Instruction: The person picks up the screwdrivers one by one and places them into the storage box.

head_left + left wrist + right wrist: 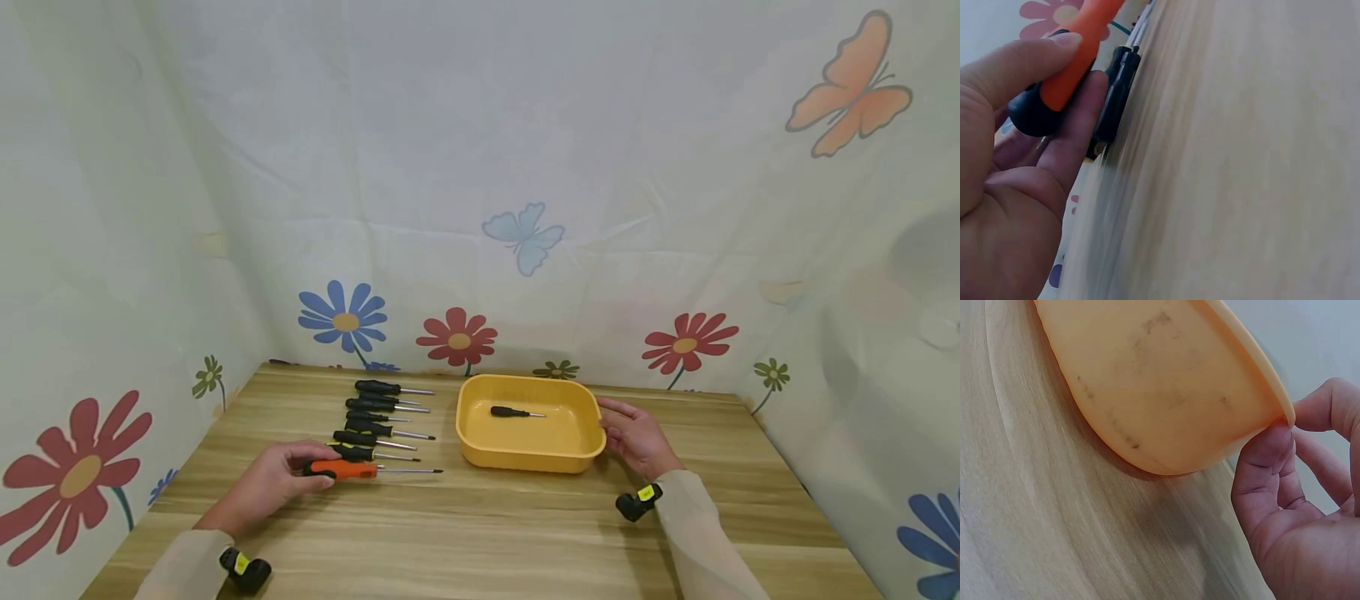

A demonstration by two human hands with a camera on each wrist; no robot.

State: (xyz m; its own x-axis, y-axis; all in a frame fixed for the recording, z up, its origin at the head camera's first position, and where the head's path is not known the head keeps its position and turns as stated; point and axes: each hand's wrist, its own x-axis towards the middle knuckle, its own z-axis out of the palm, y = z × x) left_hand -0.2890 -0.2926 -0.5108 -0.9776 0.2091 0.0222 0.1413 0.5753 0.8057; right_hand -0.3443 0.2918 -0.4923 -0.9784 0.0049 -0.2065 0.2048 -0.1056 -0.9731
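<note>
My left hand [281, 482] pinches the orange and black handle of a screwdriver [348, 469] between thumb and fingers; its shaft points right. Just behind it, several black-handled screwdrivers [378, 427] lie in a column, shafts also to the right. In the left wrist view the thumb presses on the orange handle [1079, 56], with a dark handle [1117, 94] beyond the fingers. My right hand [636, 437] pinches the right rim of a yellow plastic bin [525, 460]. One small black screwdriver [513, 412] lies inside the bin. The right wrist view shows thumb and finger on the rim [1282, 403].
The wood-grain table [480, 533] carries everything. A white curtain [465, 150] printed with flowers and butterflies rises behind the table and at both sides. Black wrist cameras [637, 503] are strapped over both sleeves.
</note>
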